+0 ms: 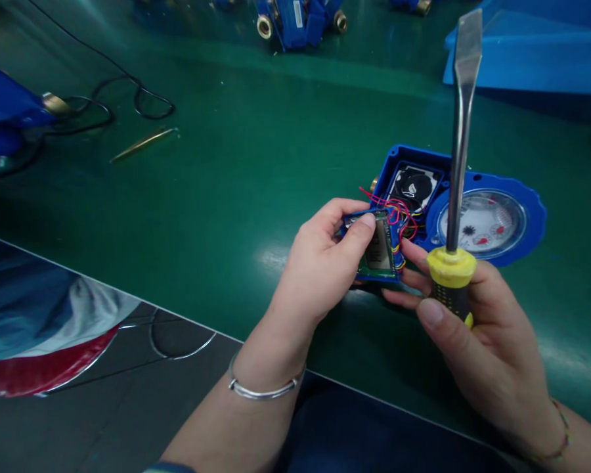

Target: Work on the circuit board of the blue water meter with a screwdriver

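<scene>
My left hand (320, 263) grips a small circuit board module (378, 246) with a display, its thumb pressed on the top. Red, yellow and black wires (398, 217) run from the module into the open box of a blue water meter (534, 223). Inside that box sits a round black part (414, 187) on a white plate, and a clear dial with red pointers is on the right. In my right hand (492, 348) is a flat-blade screwdriver (452, 266), yellow and black at the handle, its blade pointing up. The right fingertips are close to the module's edge.
On the green table (201, 197) lie a thin brass-coloured rod (144, 144) and a black cable (123, 79). Another blue meter (10, 108) is at the left, with a further blue meter (298, 23) at the back. A blue bin (546, 59) stands back right.
</scene>
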Available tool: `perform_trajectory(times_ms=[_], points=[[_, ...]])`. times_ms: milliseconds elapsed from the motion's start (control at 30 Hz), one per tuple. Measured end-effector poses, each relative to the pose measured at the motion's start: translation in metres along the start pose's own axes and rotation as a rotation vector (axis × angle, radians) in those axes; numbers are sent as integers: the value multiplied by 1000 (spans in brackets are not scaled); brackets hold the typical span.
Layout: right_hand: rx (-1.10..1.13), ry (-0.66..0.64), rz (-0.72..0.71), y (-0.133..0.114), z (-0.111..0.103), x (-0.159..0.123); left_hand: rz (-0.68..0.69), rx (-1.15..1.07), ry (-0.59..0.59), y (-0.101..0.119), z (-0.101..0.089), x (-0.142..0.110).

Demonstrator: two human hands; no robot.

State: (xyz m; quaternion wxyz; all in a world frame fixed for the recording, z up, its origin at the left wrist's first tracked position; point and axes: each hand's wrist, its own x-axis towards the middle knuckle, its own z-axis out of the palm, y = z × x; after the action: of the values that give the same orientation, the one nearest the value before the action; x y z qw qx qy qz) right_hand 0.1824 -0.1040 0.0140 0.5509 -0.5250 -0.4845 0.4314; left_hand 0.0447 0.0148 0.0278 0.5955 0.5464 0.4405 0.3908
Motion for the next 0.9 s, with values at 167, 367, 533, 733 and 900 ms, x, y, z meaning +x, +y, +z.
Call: perform_trajectory(times_ms=[167, 367, 533, 733, 900], points=[[9, -5, -9, -1, 1, -1, 42, 112, -5, -2, -2, 1], [-19, -11, 0, 0, 0, -1, 109, 235, 20, -3, -2, 0], [-41, -8, -11, 0, 1, -1, 90, 270, 22, -3, -2, 0], [-62, -9, -7, 1, 1, -3, 63, 131, 7, -3, -1, 1], [-49, -9, -15, 1, 3, -2, 31, 19, -15, 1, -1, 4]])
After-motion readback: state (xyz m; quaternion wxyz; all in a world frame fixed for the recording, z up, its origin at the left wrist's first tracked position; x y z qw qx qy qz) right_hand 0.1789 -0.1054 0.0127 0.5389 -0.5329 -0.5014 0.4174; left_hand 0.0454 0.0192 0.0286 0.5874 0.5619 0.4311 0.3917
